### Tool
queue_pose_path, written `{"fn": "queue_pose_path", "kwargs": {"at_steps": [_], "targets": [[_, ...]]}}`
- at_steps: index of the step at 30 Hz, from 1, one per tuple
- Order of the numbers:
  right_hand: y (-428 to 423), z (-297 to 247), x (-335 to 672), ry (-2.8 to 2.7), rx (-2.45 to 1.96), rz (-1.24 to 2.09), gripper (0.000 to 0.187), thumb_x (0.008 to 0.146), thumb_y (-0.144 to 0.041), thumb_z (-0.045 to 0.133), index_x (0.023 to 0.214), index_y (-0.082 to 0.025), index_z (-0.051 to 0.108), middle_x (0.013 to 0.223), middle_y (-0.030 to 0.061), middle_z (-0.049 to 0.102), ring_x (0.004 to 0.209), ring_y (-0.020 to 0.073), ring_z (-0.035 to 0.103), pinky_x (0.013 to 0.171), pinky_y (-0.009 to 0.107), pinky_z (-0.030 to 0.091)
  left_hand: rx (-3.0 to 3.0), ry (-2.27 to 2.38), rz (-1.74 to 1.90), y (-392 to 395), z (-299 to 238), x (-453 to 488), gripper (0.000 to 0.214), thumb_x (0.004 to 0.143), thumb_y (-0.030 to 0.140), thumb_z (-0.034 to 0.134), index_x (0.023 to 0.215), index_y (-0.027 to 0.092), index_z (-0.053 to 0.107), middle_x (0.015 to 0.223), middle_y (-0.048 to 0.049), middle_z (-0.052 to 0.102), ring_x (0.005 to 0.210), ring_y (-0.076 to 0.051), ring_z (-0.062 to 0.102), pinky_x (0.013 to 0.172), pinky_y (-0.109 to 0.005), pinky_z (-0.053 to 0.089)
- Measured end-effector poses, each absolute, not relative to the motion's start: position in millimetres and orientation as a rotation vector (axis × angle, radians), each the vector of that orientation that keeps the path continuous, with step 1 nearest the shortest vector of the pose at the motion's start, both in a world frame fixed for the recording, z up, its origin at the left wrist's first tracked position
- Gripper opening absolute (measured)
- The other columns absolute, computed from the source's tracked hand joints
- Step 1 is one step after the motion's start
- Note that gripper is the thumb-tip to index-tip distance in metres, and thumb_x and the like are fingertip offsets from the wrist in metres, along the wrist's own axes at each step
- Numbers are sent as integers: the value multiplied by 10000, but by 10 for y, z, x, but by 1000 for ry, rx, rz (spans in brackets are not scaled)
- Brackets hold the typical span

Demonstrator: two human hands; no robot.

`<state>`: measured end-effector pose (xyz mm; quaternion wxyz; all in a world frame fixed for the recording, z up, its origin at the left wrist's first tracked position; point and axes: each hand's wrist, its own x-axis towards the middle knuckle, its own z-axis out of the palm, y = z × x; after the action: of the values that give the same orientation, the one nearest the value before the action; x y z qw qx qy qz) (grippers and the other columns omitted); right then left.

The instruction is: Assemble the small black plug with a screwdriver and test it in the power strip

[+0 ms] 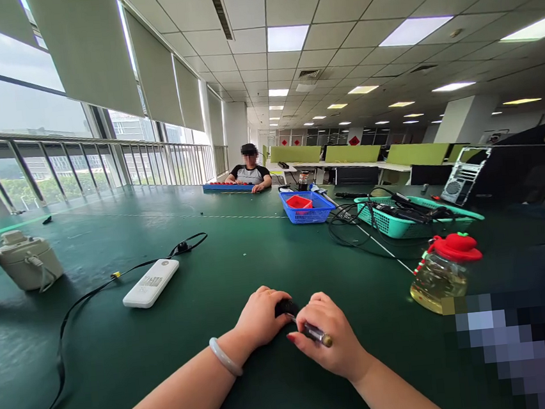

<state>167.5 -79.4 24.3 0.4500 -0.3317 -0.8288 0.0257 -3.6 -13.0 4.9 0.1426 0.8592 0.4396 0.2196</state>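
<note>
My left hand (264, 314) is curled around a small black rounded object (287, 307) on the green tabletop, fingers and thumb pressing its sides. Its exact kind is mostly covered by my fingers. In my right hand (330, 334) is a slim screwdriver (318, 336) with a clear handle and a yellowish end. Its thin shaft points left, down toward the black object; whether the tip touches cannot be made out. Both hands are close together near the middle of the table.
A white power bank (151, 283) and a black strap (64, 340) lie to the left, beyond them a beige bag-like container (30, 260). On the right stand a red-lidded jar (441, 278), a teal basket of cables (385, 224) and a blue basket (302, 214). Another person (250, 171) sits opposite.
</note>
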Motion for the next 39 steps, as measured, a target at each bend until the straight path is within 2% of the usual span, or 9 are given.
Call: {"fn": "queue_pose_path", "kwargs": {"at_steps": [7, 12, 17, 28, 34, 39], "targets": [[-857, 126, 1428, -2219, -750, -335, 357, 926, -392, 505, 623, -203, 507, 559, -2, 534, 566, 147, 453, 659, 326, 327, 2449, 1271, 661, -128, 43, -27, 333, 755, 221, 638, 1083, 256, 689, 1052, -10, 728, 1045, -232, 573, 938, -375, 460], [-894, -26, 1262, -2249, -772, -561, 271, 876, -201, 489, 610, -199, 537, 548, 10, 546, 567, 158, 462, 691, 341, 346, 2460, 1287, 644, -131, 57, -28, 336, 757, 248, 667, 1092, 246, 684, 1062, -18, 727, 1061, -231, 573, 956, -374, 453], [-924, -104, 1158, -2206, -749, -709, 303, 883, -185, 490, 584, -201, 537, 524, 12, 527, 534, 162, 439, 693, 369, 332, 2468, 1287, 669, -144, 57, -31, 333, 765, 284, 676, 1096, 250, 680, 1048, -16, 731, 1060, -240, 571, 954, -380, 453], [-920, 175, 1424, -2153, -829, -427, 354, 917, -251, 486, 568, -194, 492, 535, 2, 511, 539, 137, 412, 636, 330, 278, 2453, 1247, 680, -123, 52, 8, 340, 760, 256, 645, 1097, 244, 679, 1061, -19, 722, 1064, -237, 575, 951, -375, 465], [-930, 129, 1392, -2204, -909, -303, 303, 884, -360, 564, 632, -196, 524, 580, 9, 573, 568, 151, 468, 652, 335, 289, 2423, 1215, 657, -152, 101, 7, 346, 764, 224, 627, 1107, 236, 675, 1057, -23, 718, 1074, -223, 572, 960, -361, 466], [-956, 104, 1370, -2238, -957, -289, 270, 838, -373, 627, 655, -201, 527, 596, 11, 598, 579, 161, 506, 655, 333, 308, 2419, 1225, 606, -141, 104, 3, 344, 772, 254, 632, 1113, 241, 673, 1049, -32, 712, 1090, -229, 566, 967, -370, 465]]}}
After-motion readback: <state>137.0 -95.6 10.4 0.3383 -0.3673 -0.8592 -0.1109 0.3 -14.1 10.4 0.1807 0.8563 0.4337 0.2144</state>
